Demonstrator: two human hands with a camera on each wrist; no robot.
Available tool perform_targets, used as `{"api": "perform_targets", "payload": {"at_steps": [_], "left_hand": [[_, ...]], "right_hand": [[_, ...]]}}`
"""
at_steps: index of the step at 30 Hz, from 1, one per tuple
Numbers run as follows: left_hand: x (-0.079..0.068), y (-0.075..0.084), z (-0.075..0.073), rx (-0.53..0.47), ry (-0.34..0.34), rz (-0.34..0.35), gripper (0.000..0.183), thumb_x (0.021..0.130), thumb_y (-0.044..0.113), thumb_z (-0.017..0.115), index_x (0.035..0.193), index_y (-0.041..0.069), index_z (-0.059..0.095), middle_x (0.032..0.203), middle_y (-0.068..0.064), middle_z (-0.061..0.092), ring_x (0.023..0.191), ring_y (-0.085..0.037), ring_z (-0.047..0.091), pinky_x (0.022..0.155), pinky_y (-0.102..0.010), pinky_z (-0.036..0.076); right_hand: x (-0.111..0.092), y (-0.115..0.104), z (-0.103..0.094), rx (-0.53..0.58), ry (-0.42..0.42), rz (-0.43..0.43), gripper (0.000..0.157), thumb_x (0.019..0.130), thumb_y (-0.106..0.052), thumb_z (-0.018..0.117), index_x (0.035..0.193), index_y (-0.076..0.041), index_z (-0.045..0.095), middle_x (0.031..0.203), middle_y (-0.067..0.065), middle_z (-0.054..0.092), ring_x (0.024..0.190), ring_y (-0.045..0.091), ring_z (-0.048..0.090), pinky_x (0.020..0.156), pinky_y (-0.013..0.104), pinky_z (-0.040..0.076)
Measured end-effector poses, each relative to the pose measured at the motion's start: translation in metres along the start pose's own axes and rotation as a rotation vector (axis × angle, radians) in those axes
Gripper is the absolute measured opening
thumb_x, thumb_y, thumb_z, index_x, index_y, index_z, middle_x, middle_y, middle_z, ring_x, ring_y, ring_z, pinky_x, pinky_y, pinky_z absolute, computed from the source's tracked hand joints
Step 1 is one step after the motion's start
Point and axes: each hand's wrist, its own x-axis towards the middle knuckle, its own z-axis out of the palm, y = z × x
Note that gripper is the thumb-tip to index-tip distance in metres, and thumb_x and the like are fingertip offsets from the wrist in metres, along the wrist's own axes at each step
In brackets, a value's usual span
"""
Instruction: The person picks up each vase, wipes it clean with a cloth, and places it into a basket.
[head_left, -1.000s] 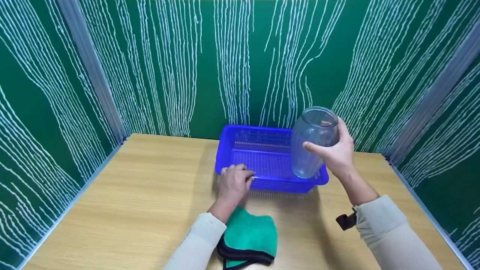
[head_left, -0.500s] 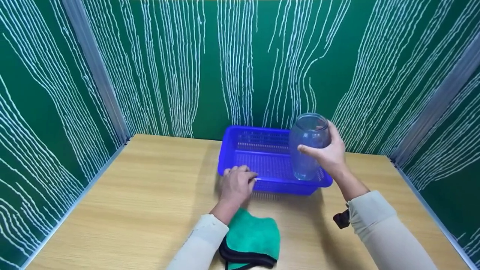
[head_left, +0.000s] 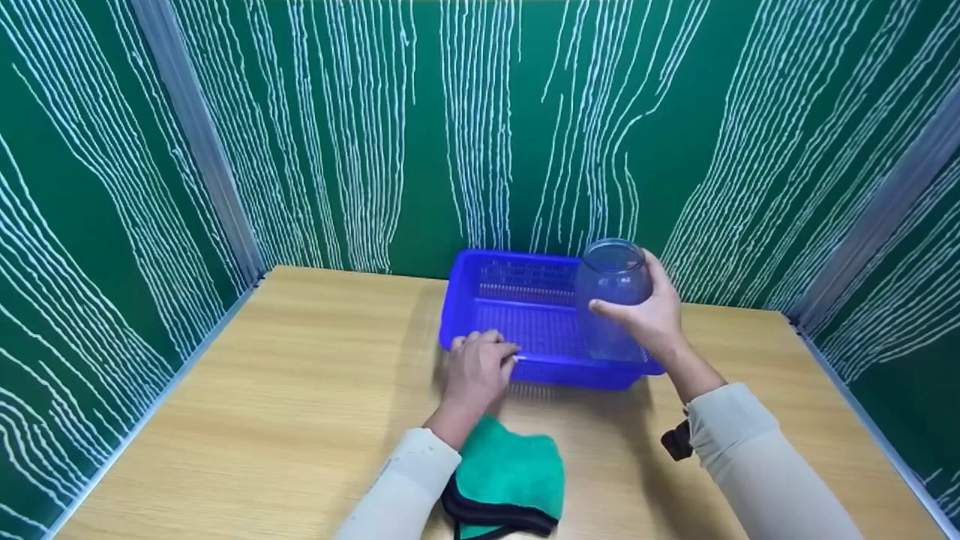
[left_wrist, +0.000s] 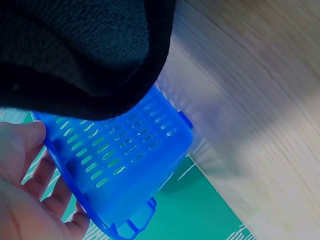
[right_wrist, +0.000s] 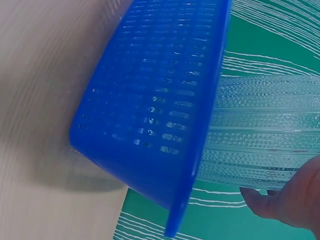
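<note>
A clear, ribbed glass vase (head_left: 611,322) stands nearly upright at the right end of the blue plastic basket (head_left: 525,358). My right hand (head_left: 651,307) grips the vase from the right, thumb across its near side. In the right wrist view the lower end of the vase (right_wrist: 260,130) passes behind the basket's rim and is hidden. At the front left my left hand (head_left: 478,371) holds the basket's rim, with its thumb outside and its fingers over the edge in the left wrist view. A folded green cloth (head_left: 510,465) with black edging lies near the left forearm.
All of this is on a light wooden table (head_left: 315,390). Green panels (head_left: 420,150) with white streaks close it in at the back and sides. A small dark object (head_left: 677,441) hangs at the right sleeve cuff.
My right hand has lowered the vase and brought it slightly left, deeper into the basket and more upright. The left hand stays on the rim. The head view shifted slightly.
</note>
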Motion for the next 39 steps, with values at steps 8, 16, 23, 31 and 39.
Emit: {"api": "perform_targets", "payload": {"at_steps": [8,16,23,31,39], "left_hand": [[0.000,0.000,-0.001,0.007,-0.028,-0.004,0.016,0.075,0.033,0.065,0.091,0.035,0.068,0.089,0.011,0.060,0.082,-0.013,0.054,0.076,-0.033,0.037],[0.001,0.001,0.000,0.006,-0.027,-0.001,0.017,0.075,0.033,0.065,0.092,0.034,0.068,0.089,0.011,0.061,0.080,-0.014,0.054,0.074,-0.033,0.036],[0.000,0.000,0.001,0.062,-0.037,0.001,0.016,0.076,0.034,0.063,0.092,0.035,0.068,0.087,0.012,0.060,0.081,-0.012,0.054,0.074,-0.033,0.037],[0.001,0.000,-0.001,0.061,-0.077,-0.019,0.018,0.078,0.034,0.062,0.094,0.035,0.067,0.090,0.011,0.060,0.083,-0.013,0.054,0.075,-0.033,0.037],[0.002,0.000,-0.001,0.072,-0.072,-0.006,0.017,0.078,0.036,0.061,0.094,0.036,0.067,0.091,0.012,0.061,0.084,-0.013,0.055,0.075,-0.033,0.037]], "right_hand": [[0.000,0.010,0.007,-0.045,-0.015,0.016,0.099,0.052,-0.045,0.080,0.134,-0.034,0.026,0.130,0.002,0.040,0.114,0.024,0.042,0.087,0.050,0.041],[0.000,0.014,0.010,-0.067,-0.035,0.035,0.104,0.051,-0.048,0.079,0.136,-0.031,0.022,0.132,0.005,0.036,0.115,0.026,0.040,0.086,0.050,0.041],[0.000,0.019,0.013,-0.070,-0.056,0.040,0.105,0.050,-0.049,0.079,0.136,-0.031,0.022,0.132,0.004,0.036,0.115,0.025,0.040,0.086,0.048,0.041],[0.003,0.023,0.016,-0.130,-0.072,0.048,0.109,0.048,-0.054,0.078,0.137,-0.029,0.021,0.133,0.007,0.035,0.116,0.028,0.039,0.089,0.051,0.038],[0.001,0.026,0.017,-0.134,-0.081,0.054,0.109,0.049,-0.054,0.077,0.138,-0.028,0.021,0.134,0.007,0.034,0.118,0.028,0.038,0.090,0.052,0.036]]}}
